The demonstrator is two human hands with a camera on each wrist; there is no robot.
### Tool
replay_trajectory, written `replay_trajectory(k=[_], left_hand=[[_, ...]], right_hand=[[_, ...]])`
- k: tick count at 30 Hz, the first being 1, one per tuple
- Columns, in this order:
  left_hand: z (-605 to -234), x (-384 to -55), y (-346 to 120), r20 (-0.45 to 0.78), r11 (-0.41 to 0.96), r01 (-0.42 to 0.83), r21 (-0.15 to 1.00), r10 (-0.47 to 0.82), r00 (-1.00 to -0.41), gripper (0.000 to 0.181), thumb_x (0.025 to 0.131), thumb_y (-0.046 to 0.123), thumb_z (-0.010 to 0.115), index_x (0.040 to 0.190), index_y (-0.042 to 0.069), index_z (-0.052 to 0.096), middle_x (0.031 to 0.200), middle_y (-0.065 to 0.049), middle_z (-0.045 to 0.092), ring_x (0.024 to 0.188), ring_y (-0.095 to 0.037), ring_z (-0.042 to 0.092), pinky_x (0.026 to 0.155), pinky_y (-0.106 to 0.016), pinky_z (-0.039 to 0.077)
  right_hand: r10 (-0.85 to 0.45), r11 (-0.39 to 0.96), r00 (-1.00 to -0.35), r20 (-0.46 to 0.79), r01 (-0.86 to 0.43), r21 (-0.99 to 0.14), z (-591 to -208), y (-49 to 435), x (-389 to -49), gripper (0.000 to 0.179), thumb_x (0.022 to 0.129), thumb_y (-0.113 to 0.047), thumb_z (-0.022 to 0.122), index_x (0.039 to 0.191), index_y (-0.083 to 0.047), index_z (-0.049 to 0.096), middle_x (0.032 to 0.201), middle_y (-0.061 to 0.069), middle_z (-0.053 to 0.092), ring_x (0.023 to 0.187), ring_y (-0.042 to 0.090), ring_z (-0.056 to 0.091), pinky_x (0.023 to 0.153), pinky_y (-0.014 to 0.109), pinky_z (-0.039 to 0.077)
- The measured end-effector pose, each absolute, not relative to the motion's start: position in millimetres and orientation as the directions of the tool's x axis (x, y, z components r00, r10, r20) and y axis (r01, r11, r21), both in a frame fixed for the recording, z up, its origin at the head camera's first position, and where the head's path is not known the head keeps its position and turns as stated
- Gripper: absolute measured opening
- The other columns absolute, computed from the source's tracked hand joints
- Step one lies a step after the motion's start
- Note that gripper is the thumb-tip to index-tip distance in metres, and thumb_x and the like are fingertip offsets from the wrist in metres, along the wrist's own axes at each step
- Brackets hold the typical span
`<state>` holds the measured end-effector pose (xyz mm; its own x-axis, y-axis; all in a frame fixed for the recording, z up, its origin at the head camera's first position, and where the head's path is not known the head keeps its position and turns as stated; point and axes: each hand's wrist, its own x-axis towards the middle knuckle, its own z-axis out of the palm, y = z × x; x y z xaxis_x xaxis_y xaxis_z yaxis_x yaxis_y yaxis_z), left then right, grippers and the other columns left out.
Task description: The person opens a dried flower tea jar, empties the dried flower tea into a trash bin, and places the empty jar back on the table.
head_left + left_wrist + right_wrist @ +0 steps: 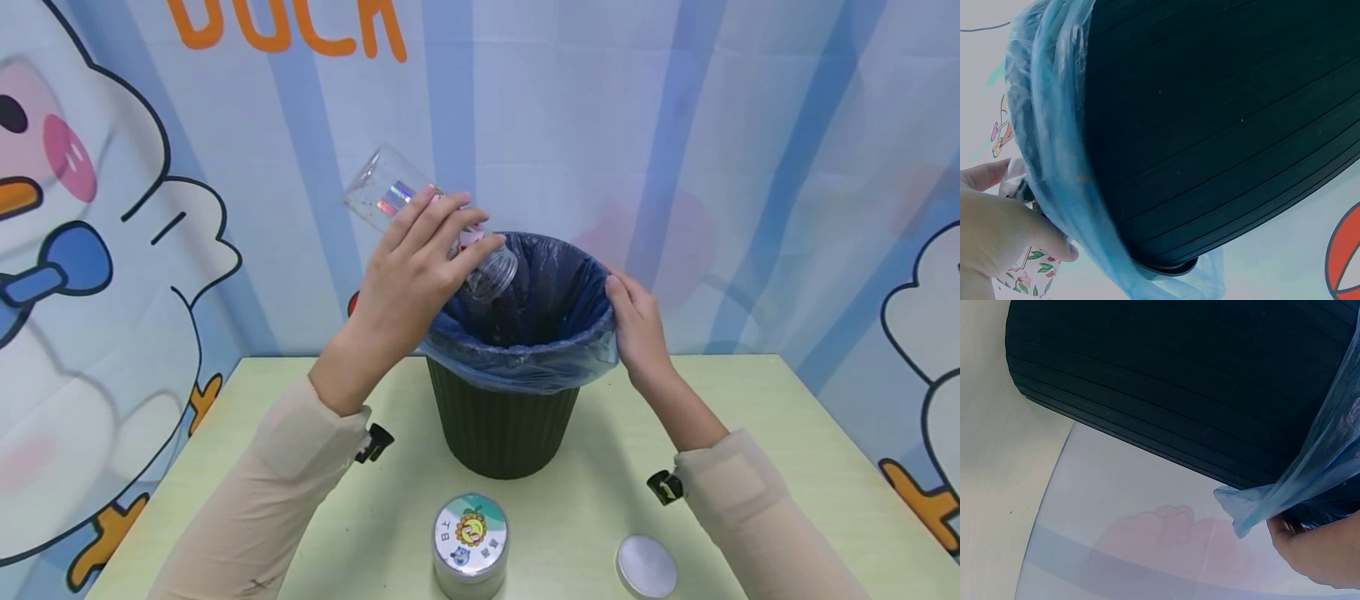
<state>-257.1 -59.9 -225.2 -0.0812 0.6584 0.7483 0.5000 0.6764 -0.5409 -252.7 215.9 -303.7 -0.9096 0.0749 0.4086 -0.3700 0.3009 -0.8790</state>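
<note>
In the head view my left hand grips a clear plastic jar, tilted with its threaded mouth down over the opening of a dark ribbed trash bin. A few bits cling inside the jar's raised base. A blue plastic bag lines the bin and folds over its rim. My right hand holds the bin's right rim through the bag, thumb on the near side. In the left wrist view, part of the jar's floral label shows below the hand.
On the pale table, a round tin with a sunflower picture on its lid stands in front of the bin. A silver lid lies at the right. Behind hangs a blue-striped cloth with duck drawings.
</note>
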Motion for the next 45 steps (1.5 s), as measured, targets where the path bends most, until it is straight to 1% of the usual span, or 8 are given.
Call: replay_trajectory(k=[2,7,10,15,22,26,36,45], left_hand=[[-225.1,-257.8,-59.4,0.751,0.674,0.497,-0.546,0.657,-0.066,0.041,0.099,-0.011,0.048,0.121,0.015,0.070,0.125,-0.011,0.062,0.129,-0.029,0.048,0.119,-0.040,0.022],[-224.6,-259.1,-57.2,0.743,0.658,0.468,-0.590,0.669,-0.003,0.041,0.099,-0.011,0.047,0.119,0.015,0.071,0.122,-0.008,0.065,0.124,-0.027,0.053,0.118,-0.039,0.025],[-224.4,-259.0,-55.8,0.727,0.638,0.468,-0.611,0.687,0.012,0.041,0.100,-0.012,0.046,0.119,0.015,0.071,0.121,-0.006,0.066,0.123,-0.026,0.053,0.118,-0.038,0.025],[-224.4,-259.0,-54.2,0.701,0.614,0.479,-0.628,0.713,0.006,0.039,0.100,-0.011,0.047,0.118,0.014,0.071,0.122,-0.005,0.066,0.123,-0.025,0.053,0.118,-0.039,0.023],[-225.6,-257.0,-55.0,0.640,0.581,0.441,-0.684,0.768,-0.020,0.043,0.097,-0.013,0.050,0.122,0.016,0.068,0.126,-0.002,0.065,0.124,-0.023,0.051,0.119,-0.038,0.021],[-226.4,-256.7,-55.4,0.633,0.573,0.459,-0.679,0.773,-0.029,0.043,0.096,-0.014,0.050,0.122,0.015,0.068,0.126,-0.003,0.065,0.125,-0.023,0.051,0.120,-0.039,0.019],[-226.0,-254.0,-55.8,0.634,0.579,0.469,-0.667,0.772,-0.050,0.042,0.094,-0.013,0.054,0.123,0.015,0.068,0.127,-0.004,0.064,0.127,-0.024,0.050,0.120,-0.040,0.019],[-226.2,-253.1,-56.6,0.639,0.585,0.481,-0.653,0.766,-0.065,0.043,0.097,-0.012,0.049,0.124,0.016,0.068,0.128,-0.005,0.064,0.128,-0.026,0.049,0.120,-0.041,0.019]], right_hand=[[0.076,0.300,-0.908,0.412,-0.373,-0.878,-303.7,215.8,-253.0,0.053,0.109,-0.030,0.035,0.149,0.004,0.040,0.155,0.020,0.037,0.145,0.030,0.029,0.118,0.044,0.021],[0.075,0.287,-0.906,0.416,-0.380,-0.879,-303.9,215.5,-253.9,0.052,0.109,-0.030,0.035,0.149,0.004,0.040,0.154,0.019,0.037,0.145,0.030,0.029,0.118,0.043,0.022],[0.075,0.284,-0.907,0.415,-0.380,-0.880,-303.9,215.5,-254.1,0.052,0.109,-0.030,0.035,0.149,0.004,0.040,0.154,0.019,0.038,0.145,0.030,0.030,0.118,0.043,0.022],[0.074,0.288,-0.907,0.414,-0.378,-0.880,-303.2,215.3,-254.0,0.053,0.109,-0.030,0.036,0.149,0.004,0.040,0.154,0.019,0.038,0.145,0.030,0.030,0.118,0.044,0.022],[0.077,0.287,-0.908,0.413,-0.377,-0.881,-303.0,214.8,-254.4,0.052,0.109,-0.030,0.035,0.149,0.004,0.041,0.154,0.019,0.038,0.145,0.030,0.030,0.118,0.043,0.022],[0.083,0.288,-0.907,0.413,-0.375,-0.881,-303.1,214.0,-254.3,0.052,0.109,-0.028,0.035,0.148,0.005,0.041,0.153,0.020,0.039,0.144,0.030,0.031,0.118,0.042,0.023],[0.084,0.282,-0.909,0.408,-0.371,-0.885,-302.7,213.2,-253.6,0.052,0.109,-0.029,0.035,0.149,0.004,0.041,0.154,0.019,0.039,0.144,0.030,0.031,0.118,0.042,0.023],[0.079,0.281,-0.909,0.410,-0.375,-0.884,-302.9,212.7,-253.2,0.052,0.109,-0.029,0.035,0.149,0.004,0.041,0.154,0.019,0.039,0.144,0.030,0.031,0.118,0.043,0.023]])
